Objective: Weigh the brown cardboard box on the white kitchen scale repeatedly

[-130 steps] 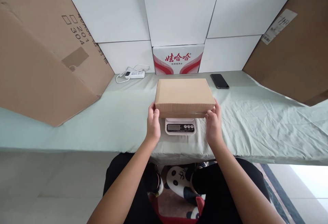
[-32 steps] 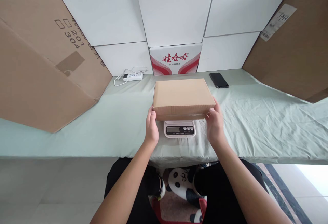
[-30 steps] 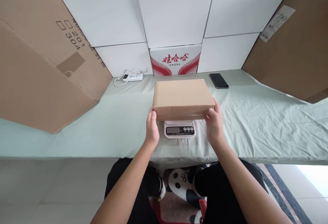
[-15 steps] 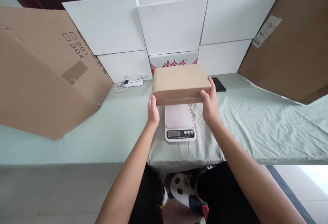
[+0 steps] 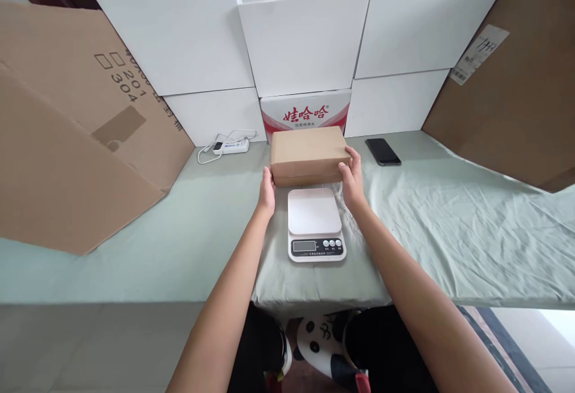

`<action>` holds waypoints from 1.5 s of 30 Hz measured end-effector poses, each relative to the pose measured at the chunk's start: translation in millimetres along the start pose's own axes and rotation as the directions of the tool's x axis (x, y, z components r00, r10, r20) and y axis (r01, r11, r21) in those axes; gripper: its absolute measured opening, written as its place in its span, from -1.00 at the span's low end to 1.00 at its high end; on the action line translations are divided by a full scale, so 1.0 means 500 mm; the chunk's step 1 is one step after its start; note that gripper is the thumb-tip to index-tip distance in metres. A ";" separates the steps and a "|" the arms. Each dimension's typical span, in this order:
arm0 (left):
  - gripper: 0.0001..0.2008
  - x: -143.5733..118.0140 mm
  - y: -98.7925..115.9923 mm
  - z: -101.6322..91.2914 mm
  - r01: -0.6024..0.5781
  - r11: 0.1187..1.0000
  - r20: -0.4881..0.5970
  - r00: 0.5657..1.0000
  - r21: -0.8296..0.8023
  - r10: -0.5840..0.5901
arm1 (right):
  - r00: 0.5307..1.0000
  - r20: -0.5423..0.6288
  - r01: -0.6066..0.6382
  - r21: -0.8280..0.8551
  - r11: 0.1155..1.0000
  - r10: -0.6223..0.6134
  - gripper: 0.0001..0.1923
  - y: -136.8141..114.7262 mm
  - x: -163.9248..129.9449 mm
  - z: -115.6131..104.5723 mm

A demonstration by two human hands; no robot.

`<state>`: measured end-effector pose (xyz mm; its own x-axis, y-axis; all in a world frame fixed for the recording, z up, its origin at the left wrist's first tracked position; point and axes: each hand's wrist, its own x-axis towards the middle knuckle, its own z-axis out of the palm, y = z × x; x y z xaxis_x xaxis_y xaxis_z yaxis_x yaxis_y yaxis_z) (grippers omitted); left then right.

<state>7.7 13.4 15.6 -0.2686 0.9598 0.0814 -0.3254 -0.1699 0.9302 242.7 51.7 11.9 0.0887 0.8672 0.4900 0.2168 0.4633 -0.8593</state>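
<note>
A closed brown cardboard box (image 5: 309, 153) is at the far middle of the table, just behind a white digital kitchen scale (image 5: 315, 224). My left hand (image 5: 266, 188) grips its near left corner and my right hand (image 5: 352, 177) grips its near right corner. The box looks to be resting on or just above the green cloth; I cannot tell which. The scale's platform is bare, with its display and buttons facing me.
The table (image 5: 449, 225) is covered with a pale green cloth. A black phone (image 5: 383, 151) lies to the right, a white power strip (image 5: 230, 145) with cable to the left. White boxes (image 5: 305, 42), a red-printed carton (image 5: 306, 114) and big brown cardboard sheets (image 5: 67, 141) ring the table.
Both hands lifted the cardboard box off the scale and carried it away from me, down behind the scale. The scale's platform is now uncovered.
</note>
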 end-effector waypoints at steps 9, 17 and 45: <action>-0.35 0.001 -0.029 0.001 0.043 0.999 0.037 0.998 -0.013 -0.042 | 0.994 0.036 -0.108 0.046 0.993 0.106 -0.36 0.041 -0.008 -0.010; -0.35 0.006 -0.027 -0.002 0.058 0.998 0.015 0.998 -0.010 -0.057 | 0.990 0.047 -0.141 0.125 0.982 0.136 -0.36 0.042 -0.003 -0.010; -0.33 -0.008 0.006 -0.014 0.068 0.997 -0.107 0.992 0.027 -0.064 | 0.968 0.066 0.234 -0.582 0.778 -0.242 -0.45 -0.018 -0.018 -0.035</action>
<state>1.4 7.7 15.5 -0.3422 0.9395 -0.0174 -0.3181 -0.0984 0.9429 256.8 36.8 17.6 -0.0308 0.7397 0.6723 0.7558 0.4574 -0.4686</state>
